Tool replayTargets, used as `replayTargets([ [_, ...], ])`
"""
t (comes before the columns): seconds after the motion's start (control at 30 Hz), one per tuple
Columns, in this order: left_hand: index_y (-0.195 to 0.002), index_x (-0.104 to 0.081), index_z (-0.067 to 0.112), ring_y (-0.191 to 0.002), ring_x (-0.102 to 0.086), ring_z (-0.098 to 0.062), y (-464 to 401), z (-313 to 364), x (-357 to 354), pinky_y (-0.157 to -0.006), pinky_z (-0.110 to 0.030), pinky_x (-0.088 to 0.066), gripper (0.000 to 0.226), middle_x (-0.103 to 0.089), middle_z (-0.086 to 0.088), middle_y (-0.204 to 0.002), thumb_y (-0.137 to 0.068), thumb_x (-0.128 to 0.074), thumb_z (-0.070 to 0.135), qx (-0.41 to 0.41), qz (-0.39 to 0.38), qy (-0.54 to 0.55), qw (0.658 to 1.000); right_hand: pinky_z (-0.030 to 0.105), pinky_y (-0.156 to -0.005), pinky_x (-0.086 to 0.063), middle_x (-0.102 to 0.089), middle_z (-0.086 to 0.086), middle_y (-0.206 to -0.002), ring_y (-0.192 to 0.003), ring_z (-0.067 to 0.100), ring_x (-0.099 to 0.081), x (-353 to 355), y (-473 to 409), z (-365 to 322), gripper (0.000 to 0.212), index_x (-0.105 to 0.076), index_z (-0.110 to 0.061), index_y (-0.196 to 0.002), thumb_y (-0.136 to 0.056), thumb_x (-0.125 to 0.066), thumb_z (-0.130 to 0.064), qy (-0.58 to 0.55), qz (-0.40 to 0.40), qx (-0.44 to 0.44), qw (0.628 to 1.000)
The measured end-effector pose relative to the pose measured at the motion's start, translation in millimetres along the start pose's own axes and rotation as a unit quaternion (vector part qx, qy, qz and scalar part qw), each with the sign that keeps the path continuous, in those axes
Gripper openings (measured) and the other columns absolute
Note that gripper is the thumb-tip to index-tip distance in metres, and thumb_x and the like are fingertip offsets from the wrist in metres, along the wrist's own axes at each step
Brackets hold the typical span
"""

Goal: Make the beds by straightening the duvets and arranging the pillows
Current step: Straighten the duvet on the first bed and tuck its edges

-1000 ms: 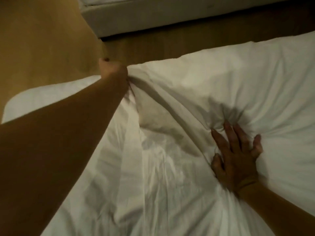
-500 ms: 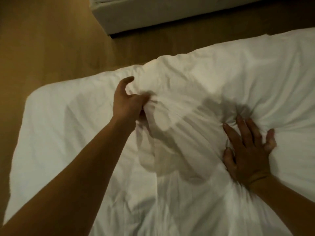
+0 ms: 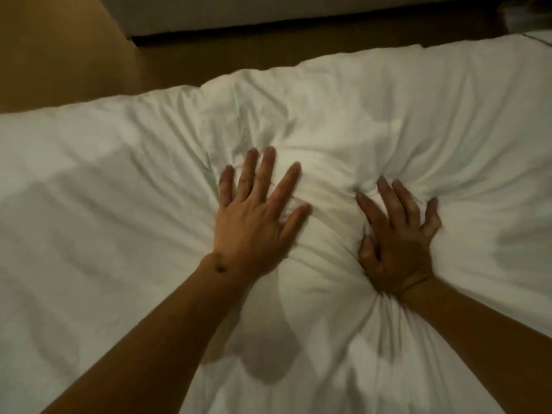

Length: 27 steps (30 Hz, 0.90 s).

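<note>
1. We see a white duvet (image 3: 388, 121) filling most of the view, spread across the bed and running out of frame on the left, right and bottom. Its far edge lies along the top, bulging higher on the right than on the left. The cloth is heavily creased, with folds fanning out from the two places where our hands push into it.
2. Beyond the duvet's far edge we see a wooden floor (image 3: 59, 49) in a warm brown tone, taking up the upper left corner and a strip along the top.
3. Across that strip of floor stands a second bed (image 3: 268, 8); only its pale base shows along the top edge, with a dark shadow beneath it.
4. Our left hand (image 3: 254, 225) lies flat on the duvet near the centre, palm down, fingers straight and spread, thumb out to the right. It presses on the cloth and grips nothing.
5. Our right hand (image 3: 400, 243) lies just to the right, apart from the left, with a puffed ridge of duvet between them. Its fingers are spread and extended, sunk into a deep dent in the filling; it presses down without clutching any fold.
</note>
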<state>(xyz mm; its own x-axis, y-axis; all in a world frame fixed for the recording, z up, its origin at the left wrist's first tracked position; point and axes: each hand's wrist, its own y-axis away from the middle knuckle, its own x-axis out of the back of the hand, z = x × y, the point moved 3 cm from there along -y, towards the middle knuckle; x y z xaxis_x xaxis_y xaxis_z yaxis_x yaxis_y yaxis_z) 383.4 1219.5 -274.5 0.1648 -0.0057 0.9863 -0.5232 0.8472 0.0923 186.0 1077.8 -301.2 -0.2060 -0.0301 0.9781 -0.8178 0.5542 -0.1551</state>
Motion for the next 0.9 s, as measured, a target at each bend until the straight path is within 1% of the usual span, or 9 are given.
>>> replayTargets([
  [0.1, -0.157, -0.005, 0.042, -0.154, 0.009, -0.028, 24, 9, 6, -0.123, -0.051, -0.001, 0.068, 0.003, -0.005, -0.168, -0.097, -0.014, 0.070, 0.077, -0.008, 0.028, 0.997, 0.064, -0.115, -0.005, -0.025, 0.004, -0.163, -0.150, 0.026, -0.020, 10, 3, -6, 0.066, -0.039, -0.029, -0.151, -0.086, -0.038, -0.043, 0.006, -0.047, -0.019, 0.999],
  [0.23, -0.156, -0.001, 0.044, -0.154, 0.006, -0.031, 136, 16, 12, -0.121, -0.055, -0.001, 0.075, 0.002, -0.004, -0.168, -0.089, -0.019, 0.071, 0.092, -0.138, -0.005, 0.986, 0.060, -0.116, -0.011, -0.021, 0.001, -0.164, -0.150, 0.023, -0.018, 41, 53, -33, 0.064, -0.031, -0.034, -0.153, -0.091, -0.031, -0.049, 0.013, -0.141, -0.142, 0.980],
  [0.4, -0.155, 0.003, 0.046, -0.153, 0.005, -0.033, 311, 71, 51, -0.118, -0.061, -0.007, 0.074, 0.004, -0.002, -0.168, -0.091, -0.027, 0.070, 0.116, -0.335, -0.003, 0.935, 0.066, -0.099, -0.028, -0.041, 0.008, -0.151, -0.132, 0.028, -0.052, 119, 279, -104, 0.077, -0.050, -0.037, -0.140, -0.066, -0.049, -0.058, -0.089, -0.356, -0.151, 0.918],
  [0.47, -0.154, 0.004, 0.049, -0.153, 0.001, -0.033, 367, 123, 87, -0.120, -0.059, -0.010, 0.072, 0.005, -0.001, -0.168, -0.094, -0.030, 0.068, 0.145, -0.327, 0.035, 0.933, 0.065, -0.093, -0.032, -0.031, 0.004, -0.154, -0.129, 0.029, -0.055, 172, 365, -114, 0.081, -0.044, -0.039, -0.141, -0.064, -0.049, -0.062, -0.100, -0.411, -0.124, 0.898],
  [0.5, -0.154, 0.004, 0.050, -0.154, -0.001, -0.032, 388, 151, 102, -0.120, -0.056, -0.014, 0.070, 0.006, -0.001, -0.168, -0.095, -0.031, 0.066, 0.163, -0.310, 0.048, 0.935, 0.065, -0.098, -0.030, -0.016, 0.001, -0.161, -0.139, 0.029, -0.043, 201, 390, -113, 0.080, -0.031, -0.042, -0.149, -0.073, -0.047, -0.063, -0.112, -0.432, -0.161, 0.880],
  [0.57, -0.154, 0.000, 0.050, -0.153, -0.007, -0.031, 428, 217, 146, -0.119, -0.051, -0.025, 0.068, 0.005, -0.003, -0.168, -0.096, -0.034, 0.061, 0.149, -0.235, 0.083, 0.957, 0.063, -0.111, -0.017, 0.014, -0.002, -0.165, -0.152, 0.028, -0.006, 271, 433, -93, 0.074, -0.001, -0.046, -0.154, -0.091, -0.036, -0.063, -0.107, -0.432, -0.205, 0.872],
  [0.6, -0.154, -0.002, 0.050, -0.152, -0.012, -0.031, 448, 252, 174, -0.117, -0.048, -0.030, 0.067, 0.002, -0.005, -0.168, -0.097, -0.035, 0.059, 0.127, -0.204, 0.099, 0.966, 0.060, -0.114, -0.014, 0.017, -0.002, -0.165, -0.152, 0.027, 0.001, 315, 452, -83, 0.073, 0.002, -0.044, -0.154, -0.094, -0.034, -0.062, -0.108, -0.407, -0.212, 0.882],
  [0.73, -0.155, -0.004, 0.047, -0.147, -0.027, -0.031, 503, 313, 202, -0.111, -0.045, -0.037, 0.067, -0.007, -0.008, -0.167, -0.099, -0.039, 0.053, 0.154, -0.191, 0.135, 0.960, 0.049, -0.114, -0.028, -0.009, 0.002, -0.165, -0.148, 0.026, -0.018, 404, 467, -47, 0.068, -0.017, -0.035, -0.155, -0.095, -0.042, -0.055, -0.131, -0.291, -0.216, 0.923],
  [0.9, -0.156, -0.001, 0.045, -0.143, -0.035, -0.031, 613, 389, 232, -0.110, -0.046, -0.040, 0.070, -0.010, -0.010, -0.166, -0.100, -0.042, 0.050, 0.138, -0.178, 0.118, 0.967, 0.045, -0.109, -0.036, -0.023, 0.008, -0.160, -0.141, 0.031, -0.030, 473, 560, 14, 0.065, -0.026, -0.029, -0.154, -0.095, -0.050, -0.043, -0.181, -0.245, -0.251, 0.919],
])
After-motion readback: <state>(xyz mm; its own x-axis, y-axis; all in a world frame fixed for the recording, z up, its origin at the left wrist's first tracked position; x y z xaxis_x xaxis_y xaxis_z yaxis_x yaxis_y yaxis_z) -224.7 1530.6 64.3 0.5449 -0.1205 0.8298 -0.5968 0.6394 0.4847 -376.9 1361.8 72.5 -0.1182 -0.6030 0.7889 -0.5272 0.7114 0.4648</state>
